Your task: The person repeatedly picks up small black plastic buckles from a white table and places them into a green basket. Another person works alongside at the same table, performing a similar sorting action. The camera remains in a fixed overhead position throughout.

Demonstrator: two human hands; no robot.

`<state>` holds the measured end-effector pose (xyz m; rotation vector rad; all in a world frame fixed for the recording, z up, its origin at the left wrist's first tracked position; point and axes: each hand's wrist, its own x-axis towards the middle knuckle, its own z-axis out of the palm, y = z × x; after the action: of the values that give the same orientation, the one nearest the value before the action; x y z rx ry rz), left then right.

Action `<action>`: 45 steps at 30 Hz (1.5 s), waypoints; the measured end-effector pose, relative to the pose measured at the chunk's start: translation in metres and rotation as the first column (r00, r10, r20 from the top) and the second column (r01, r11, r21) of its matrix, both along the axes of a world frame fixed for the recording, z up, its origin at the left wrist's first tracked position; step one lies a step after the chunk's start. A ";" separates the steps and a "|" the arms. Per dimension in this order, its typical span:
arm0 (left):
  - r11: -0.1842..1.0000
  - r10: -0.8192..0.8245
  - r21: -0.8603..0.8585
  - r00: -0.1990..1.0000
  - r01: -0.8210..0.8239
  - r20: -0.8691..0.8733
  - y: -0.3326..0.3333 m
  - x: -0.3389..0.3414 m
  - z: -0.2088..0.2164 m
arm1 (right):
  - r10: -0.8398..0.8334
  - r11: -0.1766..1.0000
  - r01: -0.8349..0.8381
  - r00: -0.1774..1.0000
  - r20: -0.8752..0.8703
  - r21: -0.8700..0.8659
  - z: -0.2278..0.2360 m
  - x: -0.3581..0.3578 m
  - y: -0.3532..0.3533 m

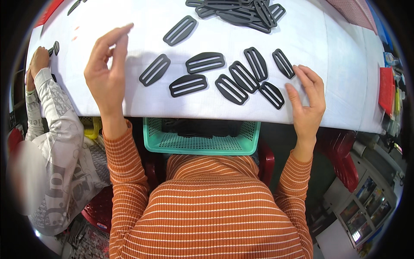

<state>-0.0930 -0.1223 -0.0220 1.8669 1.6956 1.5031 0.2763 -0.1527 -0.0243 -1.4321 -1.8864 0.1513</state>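
1. Left hand (105, 71): raised above the worktop (340, 64), fingers loosely curled and index finger extended; the grip is open and carries nothing. It hovers to the left of the scattered black slotted buckles, touching none.
2. Right hand (307, 97): laid on the worktop at the right end of the buckle group, fingers spread and flat. The grip is open; the fingertips (297, 69) touch or nearly touch the far-right buckle (283, 63), and the thumb lies just beside the near-right buckle (271, 95). Judged from this pose, the hand steadies or corrals the pieces rather than lifting one.
3. Loose buckles: flat, elongated, matte black plastic pieces with rounded ends, each with two long parallel slots. About nine lie singly between the hands, turned at various angles; one pair near the middle (235, 84) overlaps at the edges. One more (180, 30) lies apart, farther off.
4. Buckle heap (241, 12): the same pieces piled at the far edge, probably the supply.
5. Green mesh basket (202, 138): held below the near edge of the worktop, above the lap; dark pieces lie inside. Its placement suggests a catch for pieces swept off the edge.
6. Another person's hand (38, 60): far left, on a similar black piece.
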 end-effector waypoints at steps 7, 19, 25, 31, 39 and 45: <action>0.994 -0.107 0.008 0.967 0.112 -0.232 -0.011 0.032 0.004 | -0.056 0.983 -0.012 0.930 0.364 0.183 -0.003 -0.012 0.014; 0.947 -0.173 -0.289 0.980 0.139 -0.097 0.008 0.069 0.005 | -0.105 0.989 0.085 0.980 0.172 0.119 0.007 -0.016 0.029; 0.995 -0.069 0.038 0.908 0.093 -0.413 0.004 0.070 0.012 | 0.078 0.995 -0.092 0.949 0.304 0.033 0.017 -0.055 0.025; 0.968 -0.249 -0.089 0.843 0.235 -0.478 -0.022 0.099 0.015 | 0.059 0.978 -0.058 0.998 -0.003 -0.202 0.023 -0.045 0.032; 0.956 -0.286 -0.140 0.926 0.258 -0.245 -0.012 0.093 0.006 | 0.134 0.990 -0.122 0.960 0.245 -0.066 0.030 -0.062 0.003; 0.986 -0.154 0.007 0.921 0.168 -0.357 -0.030 0.085 0.013 | 0.128 0.985 -0.110 0.983 0.133 -0.136 0.021 -0.058 0.005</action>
<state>-0.0084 -0.1525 -0.0087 2.3507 1.6065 1.1954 0.2182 -0.1482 -0.0030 -1.4469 -2.1135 0.2375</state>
